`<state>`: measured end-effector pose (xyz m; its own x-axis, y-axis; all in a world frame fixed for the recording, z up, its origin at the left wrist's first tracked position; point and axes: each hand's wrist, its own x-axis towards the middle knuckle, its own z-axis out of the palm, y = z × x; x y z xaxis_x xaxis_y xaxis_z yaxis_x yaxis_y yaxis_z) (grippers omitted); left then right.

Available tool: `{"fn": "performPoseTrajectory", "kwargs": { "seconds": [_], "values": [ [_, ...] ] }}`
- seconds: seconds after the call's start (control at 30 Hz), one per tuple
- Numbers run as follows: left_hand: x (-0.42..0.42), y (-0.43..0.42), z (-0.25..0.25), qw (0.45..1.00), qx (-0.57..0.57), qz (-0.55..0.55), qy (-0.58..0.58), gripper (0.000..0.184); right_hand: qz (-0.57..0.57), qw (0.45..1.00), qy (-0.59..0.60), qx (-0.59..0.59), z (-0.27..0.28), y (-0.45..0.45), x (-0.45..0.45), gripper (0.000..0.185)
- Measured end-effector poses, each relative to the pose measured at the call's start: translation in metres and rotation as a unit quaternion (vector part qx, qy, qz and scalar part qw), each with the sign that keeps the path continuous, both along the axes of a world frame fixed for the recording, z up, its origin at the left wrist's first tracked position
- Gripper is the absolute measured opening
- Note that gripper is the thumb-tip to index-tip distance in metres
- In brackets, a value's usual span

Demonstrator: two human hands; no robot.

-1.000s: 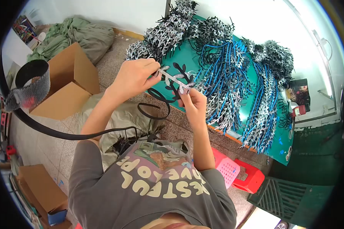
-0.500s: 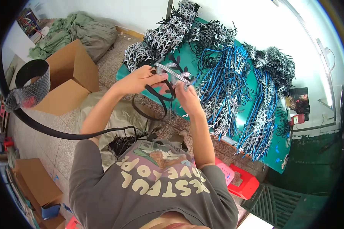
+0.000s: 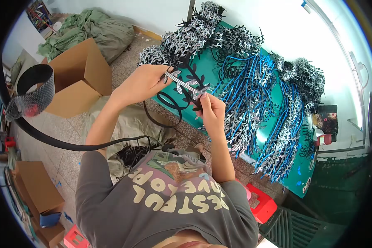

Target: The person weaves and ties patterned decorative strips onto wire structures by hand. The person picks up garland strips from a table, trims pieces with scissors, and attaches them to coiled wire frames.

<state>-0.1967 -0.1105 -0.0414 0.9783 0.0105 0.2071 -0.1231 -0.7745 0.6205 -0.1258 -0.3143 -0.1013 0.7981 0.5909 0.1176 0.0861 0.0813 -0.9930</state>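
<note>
A silver leaf-patterned trim strip [image 3: 186, 85] stretches between my two hands above the green table. My left hand [image 3: 142, 84] is closed on its left end, back of the hand up. At the other end, my right hand [image 3: 213, 112] pinches the strip between thumb and fingers. Dark leaf shapes [image 3: 197, 73] show just behind the strip; I cannot tell whether they belong to it. A thin black band [image 3: 165, 124] hangs in loops below my hands and trails toward my lap.
Bundles of silver-and-black leaf trim [image 3: 182, 39] and strips with blue cords [image 3: 246, 91] cover much of the green table [image 3: 304, 182]. An open cardboard box [image 3: 76, 99] stands at left by green cloth [image 3: 89, 31]. A black strap [image 3: 66, 145] crosses before my left arm. Red stools [image 3: 262, 204] stand low.
My hands have moved apart, and the strip between them is drawn straighter. My right hand has turned and lowered slightly. The loops of black band hang differently. The view has shifted a little.
</note>
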Motion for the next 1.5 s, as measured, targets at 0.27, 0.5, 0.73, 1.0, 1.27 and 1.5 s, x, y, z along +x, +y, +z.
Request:
{"fn": "performPoseTrajectory", "kwargs": {
  "seconds": [0.27,0.5,0.73,1.0,1.27,1.5],
  "values": [
    [-0.007,0.001,-0.006,0.981,0.155,0.017,-0.113,0.019,-0.004,0.987,-0.157,-0.035,-0.005,0.006,-0.015,0.024],
    [-0.019,0.033,0.008,0.989,0.056,-0.136,0.012,0.023,0.042,0.998,0.034,-0.044,0.01,0.023,-0.03,0.011],
    [-0.008,0.049,-0.019,0.922,-0.165,-0.209,0.28,0.019,0.066,0.996,0.062,-0.016,-0.007,0.031,-0.038,0.013],
    [-0.044,0.008,-0.04,0.886,-0.457,-0.033,0.069,0.028,0.063,0.968,0.165,0.177,-0.046,0.046,-0.05,0.018],
    [-0.04,0.042,-0.043,0.958,-0.244,-0.029,0.145,0.027,-0.005,0.998,0.055,0.028,-0.021,0.021,-0.065,0.034],
    [-0.037,0.023,-0.023,0.999,0.04,-0.024,-0.013,0.017,-0.078,0.995,-0.058,-0.035,-0.012,0.018,-0.065,0.034]
  ]
}}
